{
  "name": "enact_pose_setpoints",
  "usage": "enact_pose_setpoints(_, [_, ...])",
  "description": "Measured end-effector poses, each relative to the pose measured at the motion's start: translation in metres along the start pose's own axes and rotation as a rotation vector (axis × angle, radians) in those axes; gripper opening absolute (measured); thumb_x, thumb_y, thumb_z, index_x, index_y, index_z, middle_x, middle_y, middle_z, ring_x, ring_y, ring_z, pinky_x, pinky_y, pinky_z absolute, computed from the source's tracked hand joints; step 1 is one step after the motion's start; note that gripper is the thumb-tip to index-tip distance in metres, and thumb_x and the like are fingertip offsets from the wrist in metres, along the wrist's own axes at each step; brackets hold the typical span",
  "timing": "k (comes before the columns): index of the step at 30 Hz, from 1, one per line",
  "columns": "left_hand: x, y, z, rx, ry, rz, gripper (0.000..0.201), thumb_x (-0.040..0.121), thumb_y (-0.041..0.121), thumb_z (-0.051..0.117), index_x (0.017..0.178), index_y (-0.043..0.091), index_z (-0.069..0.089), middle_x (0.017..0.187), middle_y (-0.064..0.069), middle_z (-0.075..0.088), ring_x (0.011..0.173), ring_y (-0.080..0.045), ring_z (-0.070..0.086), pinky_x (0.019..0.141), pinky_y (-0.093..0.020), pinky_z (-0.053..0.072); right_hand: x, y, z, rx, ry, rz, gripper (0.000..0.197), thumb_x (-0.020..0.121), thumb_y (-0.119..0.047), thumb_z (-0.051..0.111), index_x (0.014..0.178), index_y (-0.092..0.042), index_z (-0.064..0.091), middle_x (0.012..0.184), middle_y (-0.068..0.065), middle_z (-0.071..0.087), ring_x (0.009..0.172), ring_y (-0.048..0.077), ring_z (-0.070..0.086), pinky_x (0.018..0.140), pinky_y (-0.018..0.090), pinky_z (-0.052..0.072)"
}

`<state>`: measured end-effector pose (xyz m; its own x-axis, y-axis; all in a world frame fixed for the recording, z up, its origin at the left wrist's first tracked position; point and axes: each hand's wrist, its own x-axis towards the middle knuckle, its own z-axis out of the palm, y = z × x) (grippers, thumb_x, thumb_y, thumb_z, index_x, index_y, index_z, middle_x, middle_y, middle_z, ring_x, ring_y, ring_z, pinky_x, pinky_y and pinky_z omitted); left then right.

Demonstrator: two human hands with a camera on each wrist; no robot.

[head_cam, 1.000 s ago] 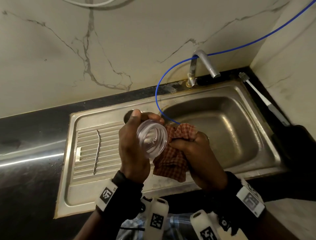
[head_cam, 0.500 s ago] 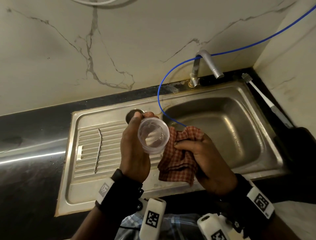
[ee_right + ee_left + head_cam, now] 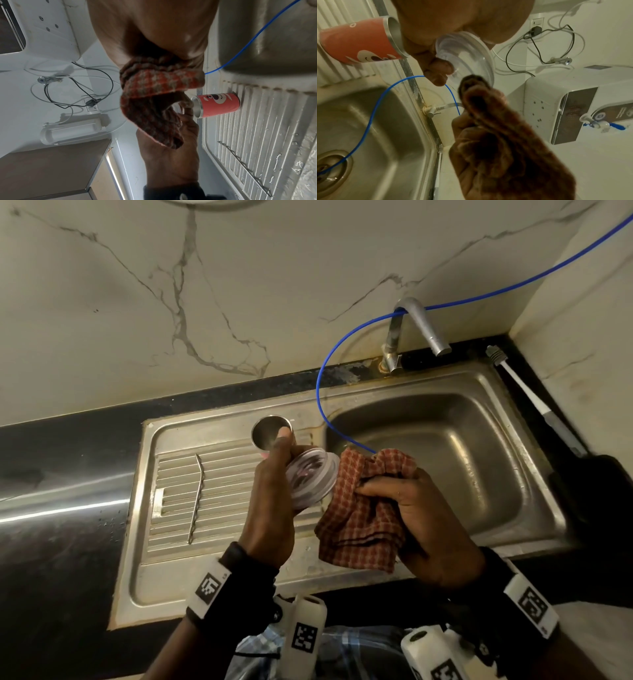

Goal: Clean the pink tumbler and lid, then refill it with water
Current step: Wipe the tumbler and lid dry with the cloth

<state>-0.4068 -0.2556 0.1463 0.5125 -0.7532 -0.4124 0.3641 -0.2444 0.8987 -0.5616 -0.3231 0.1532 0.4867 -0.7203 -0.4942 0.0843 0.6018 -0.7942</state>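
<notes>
While L hand (image 3: 274,501) grips lid (image 3: 313,479), now tilted, R hand (image 3: 421,525) clutches cloth (image 3: 363,518), prob. touching lid.

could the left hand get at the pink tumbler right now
Probably not yet: the left hand is holding the clear lid. The pink tumbler stands open on the drainboard just beyond it, nothing between them.

Basin (image 3: 445,460) is open ahead of me; blue tube (image 3: 320,392) loops across its left edge, tap (image 3: 423,325) overhanging behind.
</notes>
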Motion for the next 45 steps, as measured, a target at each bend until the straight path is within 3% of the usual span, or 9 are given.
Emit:
enact_pose_setpoints(7, [-0.003, -0.001, 0.0, 0.242, -0.084, 0.072, 0.07, 0.092, 0.075, 0.044, 0.101, 0.013, 0.075, 0.102, -0.013, 0.079, 0.1, -0.036, 0.075, 0.09, -0.048, 0.053, 0.001, -0.002, -0.001, 0.082, -0.049, -0.006, 0.026, 0.092, 0.006, 0.059, 0.115, 0.003, 0.072, 0.114, 0.028, 0.073, 0.107, 0.046, 0.071, 0.099, 0.06, 0.055])
enact_pose_setpoints(11, [-0.008, -0.001, 0.005, 0.327, -0.174, 0.097, 0.071, 0.097, 0.078, 0.047, 0.112, 0.014, 0.075, 0.111, -0.013, 0.078, 0.108, -0.036, 0.074, 0.101, -0.068, 0.054, 0.0, -0.005, 0.002, 0.134, -0.071, -0.004, 0.031, 0.096, 0.0, 0.058, 0.125, 0.0, 0.068, 0.121, 0.023, 0.072, 0.115, 0.041, 0.07, 0.106, 0.059, 0.051])
enact_pose_setpoints(19, [-0.008, -0.002, 0.0, 0.021, -0.108, -0.032, 0.051, 0.11, 0.049, 0.038, 0.101, 0.024, 0.081, 0.098, -0.002, 0.082, 0.084, -0.015, 0.077, 0.077, -0.034, 0.059, 0.005, -0.028, -0.012, 0.14, 0.058, -0.146, 0.015, 0.09, -0.005, 0.07, 0.104, -0.009, 0.073, 0.104, 0.01, 0.079, 0.095, 0.028, 0.077, 0.074, 0.042, 0.063])
enact_pose_setpoints(24, [-0.002, -0.005, 0.004, -0.037, -0.058, -0.029, 0.054, 0.109, 0.04, 0.044, 0.119, -0.006, 0.07, 0.104, -0.018, 0.073, 0.079, -0.017, 0.071, 0.072, -0.029, 0.057, 0.012, -0.022, -0.01, -0.204, 0.098, -0.455, 0.019, 0.092, -0.004, 0.073, 0.092, -0.022, 0.079, 0.095, -0.004, 0.081, 0.095, 0.015, 0.077, 0.085, 0.037, 0.063])
enact_pose_setpoints(29, [-0.004, -0.001, 0.023, 0.021, -0.061, -0.002, 0.061, 0.112, 0.034, 0.041, 0.066, 0.024, 0.08, 0.075, -0.012, 0.072, 0.069, -0.025, 0.068, 0.062, -0.03, 0.055, 0.009, -0.005, 0.001, -0.433, -0.166, -0.626, 0.021, 0.095, -0.002, 0.071, 0.114, -0.007, 0.077, 0.114, 0.0, 0.078, 0.111, 0.016, 0.072, 0.098, 0.036, 0.056])
enact_pose_setpoints(32, [0.002, -0.006, 0.021, -0.095, -0.001, -0.079, 0.042, 0.109, 0.039, 0.046, 0.086, 0.019, 0.074, 0.081, -0.008, 0.074, 0.077, -0.025, 0.071, 0.068, -0.032, 0.056, -0.003, -0.001, 0.007, -0.566, -0.258, -0.802, 0.018, 0.088, -0.005, 0.08, 0.106, -0.006, 0.08, 0.113, 0.004, 0.074, 0.114, 0.021, 0.068, 0.102, 0.036, 0.052])
enact_pose_setpoints(35, [0.001, -0.006, 0.021, -0.239, -0.029, -0.162, 0.058, 0.112, 0.043, 0.036, 0.084, 0.016, 0.078, 0.076, -0.005, 0.073, 0.066, -0.017, 0.072, 0.058, -0.026, 0.057, -0.007, 0.004, 0.006, -0.673, -0.266, -0.972, 0.018, 0.083, -0.01, 0.085, 0.1, -0.006, 0.081, 0.113, 0.004, 0.07, 0.114, 0.024, 0.066, 0.102, 0.039, 0.051])
enact_pose_setpoints(39, [-0.004, 0.001, 0.027, -0.233, 0.007, -0.179, 0.061, 0.11, 0.054, 0.036, 0.116, 0.003, 0.068, 0.112, -0.03, 0.066, 0.1, -0.039, 0.065, 0.082, -0.039, 0.053, 0.007, 0.004, -0.013, -0.573, -0.202, -0.844, 0.018, 0.083, -0.005, 0.08, 0.102, -0.005, 0.079, 0.113, 0.003, 0.068, 0.11, 0.027, 0.068, 0.096, 0.05, 0.054])
enact_pose_setpoints(45, [-0.002, 0.001, 0.024, -0.221, -0.085, -0.183, 0.073, 0.111, 0.056, 0.031, 0.078, 0.014, 0.081, 0.081, -0.012, 0.075, 0.074, -0.022, 0.074, 0.066, -0.031, 0.059, 0.001, 0.002, 0.003, -0.717, -0.249, -1.002, 0.014, 0.084, -0.004, 0.081, 0.098, -0.005, 0.079, 0.11, 0.003, 0.068, 0.11, 0.026, 0.064, 0.096, 0.044, 0.052])
